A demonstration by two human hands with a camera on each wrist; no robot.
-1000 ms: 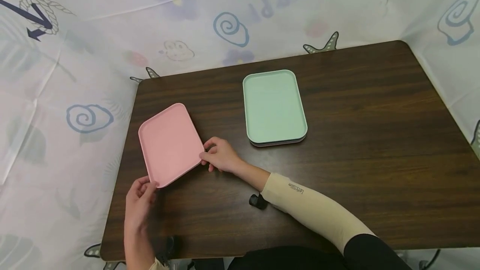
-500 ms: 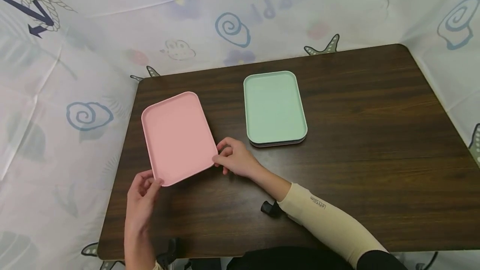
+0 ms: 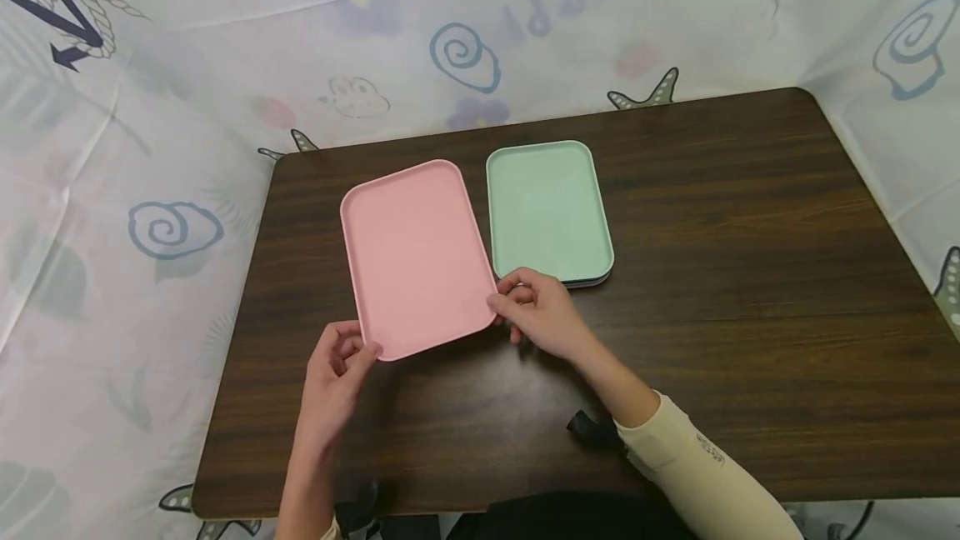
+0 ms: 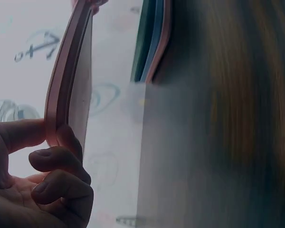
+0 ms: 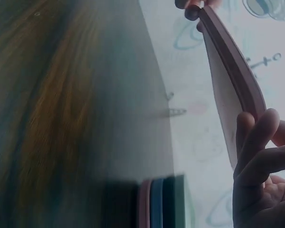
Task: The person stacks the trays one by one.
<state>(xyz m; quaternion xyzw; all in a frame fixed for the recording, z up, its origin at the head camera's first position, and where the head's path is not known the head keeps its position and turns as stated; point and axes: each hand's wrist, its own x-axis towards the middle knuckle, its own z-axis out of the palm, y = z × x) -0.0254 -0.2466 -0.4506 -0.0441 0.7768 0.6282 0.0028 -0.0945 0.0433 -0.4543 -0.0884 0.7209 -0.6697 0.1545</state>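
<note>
A pink rectangular tray [image 3: 420, 261] with rounded corners is held off the table by both hands. My left hand [image 3: 333, 382] pinches its near left corner, thumb on top and fingers beneath, as the left wrist view also shows. At the near right corner my right hand [image 3: 543, 315] pinches the rim the same way. Just right of the pink tray lies a stack topped by a green tray [image 3: 551, 211]. In the right wrist view the stack shows a blue tray [image 5: 156, 202] and a pink tray [image 5: 143, 202] under the green one.
The dark wood table [image 3: 750, 290] carries the stack near its back middle. A patterned white cloth [image 3: 300, 40] hangs behind and at both sides of it. A black wrist-worn device [image 3: 592, 430] sits below the right forearm.
Both hands have carried the pink tray rightward and a little away from me, raising it, so it is now beside the green-topped stack. The stack has stayed in place.
</note>
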